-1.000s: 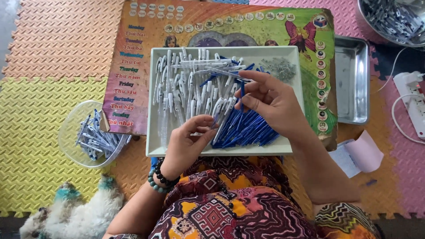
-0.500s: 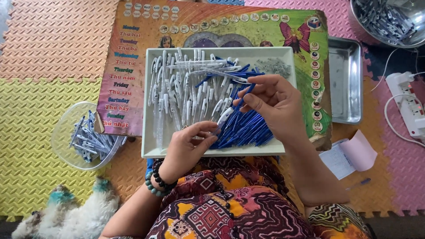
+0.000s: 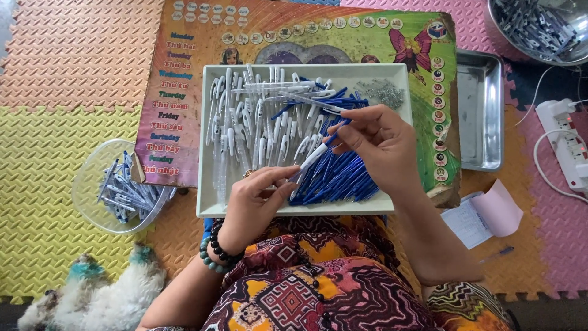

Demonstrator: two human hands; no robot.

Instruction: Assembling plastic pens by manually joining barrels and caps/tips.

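A white rectangular tray [image 3: 211, 208] rests on my lap, full of white pen caps [image 3: 245, 122] on its left and blue pen barrels [image 3: 343, 178] on its right. A small heap of metal springs [image 3: 386, 93] lies in its far right corner. My right hand [image 3: 376, 144] pinches the blue end of a pen [image 3: 315, 154] that slants down to the left. My left hand [image 3: 254, 202], with a bead bracelet at the wrist, holds the pen's white end with its fingertips over the tray's near edge.
A clear round bowl [image 3: 86, 196] of finished pens sits on the yellow foam mat at left. A colourful board [image 3: 184, 73] lies under the tray. A steel tray [image 3: 484, 110], a steel bowl [image 3: 539, 30], a power strip [image 3: 566, 144] and pink paper [image 3: 499, 211] lie right.
Both hands have stayed over the tray's near half. The right hand has drawn the blue pen part toward the left hand, and the two ends now meet between the fingers.
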